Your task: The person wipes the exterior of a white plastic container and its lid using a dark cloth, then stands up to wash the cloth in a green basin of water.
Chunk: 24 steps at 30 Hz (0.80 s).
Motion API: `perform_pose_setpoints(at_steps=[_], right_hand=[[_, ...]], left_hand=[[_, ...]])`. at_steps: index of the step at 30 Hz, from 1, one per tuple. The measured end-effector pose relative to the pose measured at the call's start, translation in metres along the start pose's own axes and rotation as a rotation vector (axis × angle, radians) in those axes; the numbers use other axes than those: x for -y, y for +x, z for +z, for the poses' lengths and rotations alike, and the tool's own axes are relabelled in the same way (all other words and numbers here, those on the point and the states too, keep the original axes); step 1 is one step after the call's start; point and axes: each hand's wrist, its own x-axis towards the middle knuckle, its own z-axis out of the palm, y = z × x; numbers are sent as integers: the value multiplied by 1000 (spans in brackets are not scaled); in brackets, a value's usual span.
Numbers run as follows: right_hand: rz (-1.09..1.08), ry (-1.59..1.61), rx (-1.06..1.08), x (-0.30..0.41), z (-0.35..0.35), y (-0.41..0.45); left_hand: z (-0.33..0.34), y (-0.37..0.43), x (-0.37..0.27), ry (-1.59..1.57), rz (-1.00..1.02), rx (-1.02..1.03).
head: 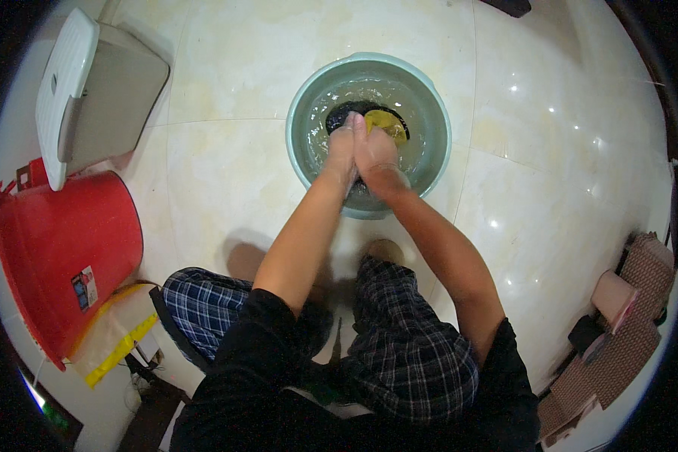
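Observation:
In front of me a pale green plastic basin (296, 161) holds cloudy water. A wet black cloth (342, 113) with a yellow part (392, 125) lies in it, partly under water. My left hand (342, 150) and my right hand (377, 151) are pressed together over the middle of the basin, thumbs side by side. Both hands are wet and curled on the black cloth, which shows beyond them and also below the wrists. The fingers' undersides and the exact grip are hidden.
On the left are a large red plastic bucket (73, 226) lying on its side and a grey bin with a white lid (65, 96). A clear bag with a yellow band (121, 350) is beside the bucket. Woven brown boxes (627, 361) line the right side. Glossy tiles (226, 169) surround the basin.

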Motion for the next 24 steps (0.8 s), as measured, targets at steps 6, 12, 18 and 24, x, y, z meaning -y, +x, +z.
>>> perform_pose_setpoints(at_steps=[6, 12, 18, 24], right_hand=[[141, 4, 87, -31, -14, 44], [152, -60, 105, -46, -22, 39], [-14, -403, 232, -68, 4, 9], [-124, 123, -52, -30, 17, -11]], left_hand=[[13, -30, -19, -216, -153, 181], [-26, 19, -6, 384, 45, -200], [-12, -1, 22, 605, -27, -207], [-28, 22, 54, 66, -86, -124]])
